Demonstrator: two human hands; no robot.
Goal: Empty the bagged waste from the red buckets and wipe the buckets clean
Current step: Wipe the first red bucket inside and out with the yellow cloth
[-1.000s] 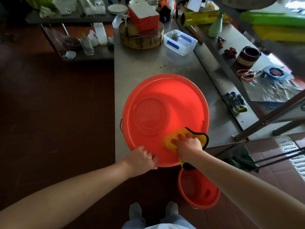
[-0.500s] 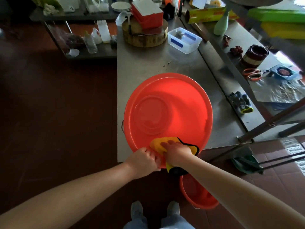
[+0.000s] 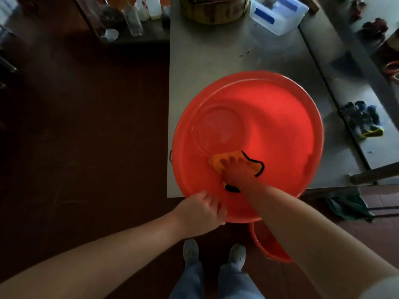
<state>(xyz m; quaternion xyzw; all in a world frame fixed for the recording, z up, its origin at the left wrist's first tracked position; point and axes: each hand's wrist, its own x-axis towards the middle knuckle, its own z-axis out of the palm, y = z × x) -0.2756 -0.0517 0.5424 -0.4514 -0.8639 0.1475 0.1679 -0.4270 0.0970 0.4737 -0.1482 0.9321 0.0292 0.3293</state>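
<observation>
Since half a second ago our right hand (image 3: 237, 172) has slid the yellow-orange microfibre cloth with black edging (image 3: 217, 161) off the near rim and deeper into the large round red plastic bucket (image 3: 280, 117). The cloth now lies on the bucket's inner wall, right at the edge of its circular base. We press it down with fingers laid fairly straight and close together on top, not curled round it. Our left hand (image 3: 200, 212) has stayed at the bucket's near rim, fingers curled over the rim and gripping it, now apart from the cloth.

The bucket sits on the near end of a grey stainless-steel table (image 3: 216, 57), with its near rim overhanging the table edge. Below that near rim, on the floor under our right forearm, is a smaller red plastic bucket (image 3: 269, 250), mostly hidden. Beyond the big bucket's far rim we see a round wooden chopping block (image 3: 213, 11) and a clear plastic box with blue labels (image 3: 278, 15). Right of the bucket lie dark blue work gloves with a yellow cuff (image 3: 362, 121). On the bucket's near side, down on the dark floor, are our grey shoes (image 3: 191, 249).
</observation>
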